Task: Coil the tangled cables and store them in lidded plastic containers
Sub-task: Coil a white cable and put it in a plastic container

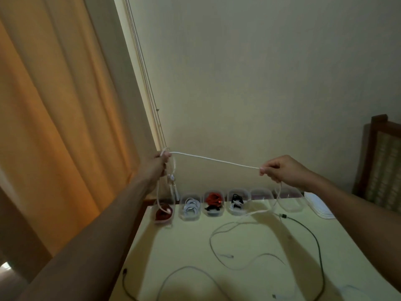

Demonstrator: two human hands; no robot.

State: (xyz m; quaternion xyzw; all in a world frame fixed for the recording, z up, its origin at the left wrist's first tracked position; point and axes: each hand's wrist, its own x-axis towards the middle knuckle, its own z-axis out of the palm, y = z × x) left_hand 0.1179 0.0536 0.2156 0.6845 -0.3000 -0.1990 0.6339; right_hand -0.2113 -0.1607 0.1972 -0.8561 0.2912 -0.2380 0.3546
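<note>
A person stretches a white cable point(217, 160) taut in the air above a pale yellow table point(184, 240). The left hand point(163, 159) is closed round several gathered loops of it and the right hand point(280, 170) pinches the cord between thumb and fingers. From the right hand the smooth, round cord drops in a slack curve to the tabletop.

Along the table's far edge stands a row of six clear plastic containers point(238, 203) with rounded corners, lids off. From the left, the first holds a dark red coil point(163, 213), the second white coils point(189, 207), the third a red and a black cable point(213, 202), the fourth black and white ones. What the last two hold cannot be told. The loops hanging from the left hand fall in front of the first container.

A stack of white lids point(321, 208) lies at the right end of the row. Loose thin cables sprawl across the near tabletop, among them a dark cable point(319, 246) and a grey cable point(213, 242). An orange curtain point(54, 105) hangs at left, and a wooden chair point(382, 166) stands at right.
</note>
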